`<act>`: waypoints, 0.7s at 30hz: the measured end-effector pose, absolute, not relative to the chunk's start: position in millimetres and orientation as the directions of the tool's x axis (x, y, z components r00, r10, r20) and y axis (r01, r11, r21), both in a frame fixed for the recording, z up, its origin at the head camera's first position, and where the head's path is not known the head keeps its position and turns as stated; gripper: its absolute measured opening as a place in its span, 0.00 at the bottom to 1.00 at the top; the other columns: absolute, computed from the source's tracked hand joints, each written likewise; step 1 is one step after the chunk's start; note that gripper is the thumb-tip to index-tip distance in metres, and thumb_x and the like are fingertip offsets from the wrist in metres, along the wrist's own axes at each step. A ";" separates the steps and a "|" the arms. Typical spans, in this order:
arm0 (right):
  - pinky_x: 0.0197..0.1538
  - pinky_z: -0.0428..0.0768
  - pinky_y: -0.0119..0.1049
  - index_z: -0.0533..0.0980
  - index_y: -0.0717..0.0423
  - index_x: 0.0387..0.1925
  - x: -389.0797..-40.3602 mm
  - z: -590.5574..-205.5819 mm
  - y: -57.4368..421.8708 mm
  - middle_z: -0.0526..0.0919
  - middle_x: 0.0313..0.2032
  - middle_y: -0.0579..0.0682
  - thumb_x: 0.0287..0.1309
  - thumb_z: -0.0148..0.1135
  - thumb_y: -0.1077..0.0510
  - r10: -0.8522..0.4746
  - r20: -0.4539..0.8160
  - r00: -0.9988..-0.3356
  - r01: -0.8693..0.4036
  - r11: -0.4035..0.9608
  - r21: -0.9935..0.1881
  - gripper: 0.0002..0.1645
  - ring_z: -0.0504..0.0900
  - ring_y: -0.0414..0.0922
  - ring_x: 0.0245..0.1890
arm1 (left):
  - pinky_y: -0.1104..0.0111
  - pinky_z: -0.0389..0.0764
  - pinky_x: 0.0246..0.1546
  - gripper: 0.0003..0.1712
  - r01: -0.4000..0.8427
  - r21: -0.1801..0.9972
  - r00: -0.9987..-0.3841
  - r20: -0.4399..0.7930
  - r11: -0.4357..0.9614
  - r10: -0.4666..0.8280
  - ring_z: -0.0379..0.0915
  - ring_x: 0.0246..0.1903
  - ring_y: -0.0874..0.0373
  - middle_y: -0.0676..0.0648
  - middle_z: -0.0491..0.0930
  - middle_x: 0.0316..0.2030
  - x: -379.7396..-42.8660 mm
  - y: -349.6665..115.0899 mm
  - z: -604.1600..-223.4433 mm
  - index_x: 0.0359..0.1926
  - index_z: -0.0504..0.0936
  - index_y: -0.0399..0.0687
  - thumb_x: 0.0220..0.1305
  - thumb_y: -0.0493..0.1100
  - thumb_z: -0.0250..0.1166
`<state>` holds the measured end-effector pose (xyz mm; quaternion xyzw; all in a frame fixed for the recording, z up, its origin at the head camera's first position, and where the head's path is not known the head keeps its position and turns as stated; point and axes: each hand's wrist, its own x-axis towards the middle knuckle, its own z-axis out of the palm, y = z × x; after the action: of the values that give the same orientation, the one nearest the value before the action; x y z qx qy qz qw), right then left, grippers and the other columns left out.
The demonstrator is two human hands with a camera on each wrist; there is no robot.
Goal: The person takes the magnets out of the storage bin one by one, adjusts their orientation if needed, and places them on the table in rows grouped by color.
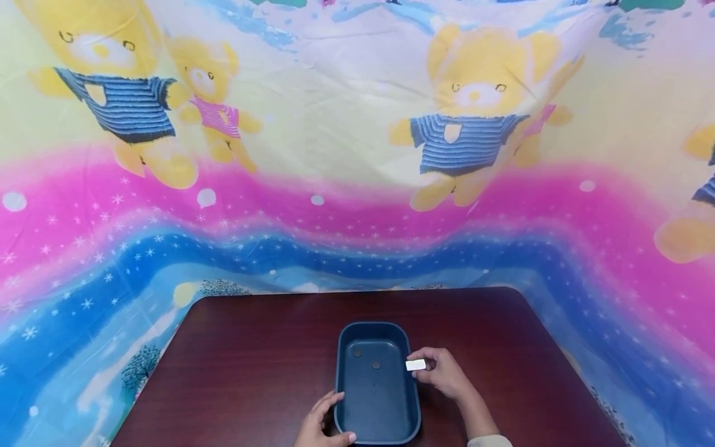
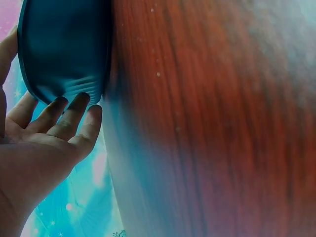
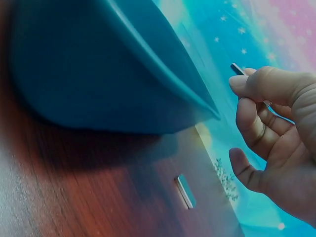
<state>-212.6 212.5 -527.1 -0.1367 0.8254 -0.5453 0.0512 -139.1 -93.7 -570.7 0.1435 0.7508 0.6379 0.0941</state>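
A deep dark-blue rectangular bin point(image 1: 414, 403) stands on the table. Two small round brownish pieces, coin-like in look, lie on its floor; the farther-left piece point(image 1: 357, 354) is near the back, the other piece point(image 1: 376, 365) a little closer. My left hand point(image 1: 321, 423) rests spread at the near left corner, fingertips against the outer wall and thumb at the rim. Beside the right rim, my right hand point(image 1: 445, 372) pinches a small flat white rectangular piece point(image 1: 416, 365) between thumb and forefinger. Edge-on in the right wrist view, this held piece point(image 3: 238, 68) looks thin and dark-faced.
Another small flat piece point(image 3: 185, 191) with a pale edge lies on the table, outside the bin, in the right wrist view. The dark reddish-brown wooden table point(image 1: 251, 360) has rounded far corners. Behind it hangs a bear-printed cloth point(image 1: 335, 155).
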 end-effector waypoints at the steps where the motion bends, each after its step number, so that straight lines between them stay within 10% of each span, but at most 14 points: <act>1: 0.27 0.76 0.31 0.80 0.66 0.39 -212.6 -528.5 214.3 0.81 0.29 0.52 0.45 0.67 0.72 -0.275 0.064 -0.959 -0.163 0.351 -0.922 0.15 0.76 0.41 0.24 | 0.61 0.75 0.42 0.40 0.097 0.984 -0.941 0.042 0.147 0.334 0.68 0.50 0.36 0.24 0.55 0.61 -139.2 -93.7 -570.7 0.60 0.67 0.29 0.48 0.37 0.73; 21: 0.36 0.74 0.33 0.82 0.60 0.37 -215.3 -545.9 269.1 0.82 0.37 0.54 0.43 0.70 0.68 -0.111 0.081 -0.991 -0.125 0.493 -0.861 0.14 0.76 0.45 0.34 | 0.60 0.73 0.45 0.40 0.106 0.984 -0.945 0.055 0.143 0.322 0.64 0.53 0.34 0.24 0.58 0.59 -139.6 -94.6 -572.8 0.60 0.68 0.30 0.47 0.38 0.74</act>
<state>-215.3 269.1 -545.9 -0.0684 0.8639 -0.4989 -0.0072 -139.6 -94.6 -572.8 0.1425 0.7511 0.6390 0.0848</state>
